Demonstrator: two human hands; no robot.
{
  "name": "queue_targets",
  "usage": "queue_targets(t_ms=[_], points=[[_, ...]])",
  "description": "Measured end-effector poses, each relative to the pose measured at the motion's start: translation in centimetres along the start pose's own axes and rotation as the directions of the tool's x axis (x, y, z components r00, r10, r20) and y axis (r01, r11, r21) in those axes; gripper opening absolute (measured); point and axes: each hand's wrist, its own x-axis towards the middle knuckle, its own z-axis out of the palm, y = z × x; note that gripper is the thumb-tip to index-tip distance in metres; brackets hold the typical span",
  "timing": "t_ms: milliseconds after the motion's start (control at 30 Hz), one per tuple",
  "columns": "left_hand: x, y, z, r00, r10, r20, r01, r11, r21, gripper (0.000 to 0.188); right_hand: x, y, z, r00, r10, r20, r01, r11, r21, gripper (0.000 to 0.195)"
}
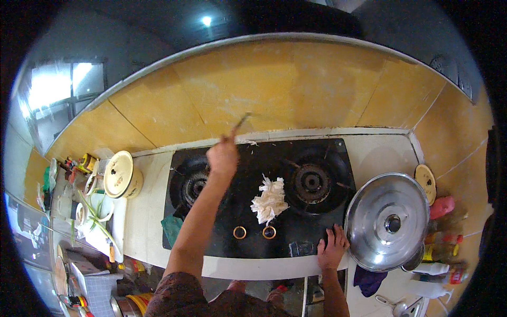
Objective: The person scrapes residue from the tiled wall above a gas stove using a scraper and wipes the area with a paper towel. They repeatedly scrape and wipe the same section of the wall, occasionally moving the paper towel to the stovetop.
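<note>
My left hand (pixel 223 157) grips a slender stick-like tool (pixel 242 120) whose dark tip is at the yellow tiled wall (pixel 261 95); motion blur hides its exact kind, and whether it touches the tiles I cannot tell. Below is a black two-burner gas cooktop (pixel 245 190), with crumpled white paper tissue (pixel 270 201) between the burners. My right hand (pixel 333 246) rests palm down, fingers spread, on the cooktop's front right corner, holding nothing. White scraps (pixel 250 142) lie along the cooktop's back edge. A green cloth (pixel 171 231) lies at its front left corner.
Just right of my right hand is a large steel lid (pixel 387 222), with a dark purple cloth (pixel 369 280) below it and bottles (pixel 439 251) beyond. Leftward stand a cream lidded enamel pot (pixel 119 174) and a white cutting board (pixel 119 226) with green stalks (pixel 95 218) and a knife handle (pixel 111 252).
</note>
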Motion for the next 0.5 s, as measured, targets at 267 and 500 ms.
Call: queue_targets(t_ms=[267, 500], points=[[-0.6, -0.8, -0.3, 0.999, -0.036, 0.031, 0.037, 0.999, -0.034, 0.059, 0.4, -0.9, -0.1, 0.998, 0.02, 0.056, -0.019, 0.999, -0.033, 0.041], [-1.1, -6.7, -1.7, 0.992, -0.124, -0.016, 0.124, 0.992, 0.017, 0.055, -0.2, -0.4, -0.1, 1.0, 0.014, 0.011, -0.014, 0.999, -0.029, 0.041]])
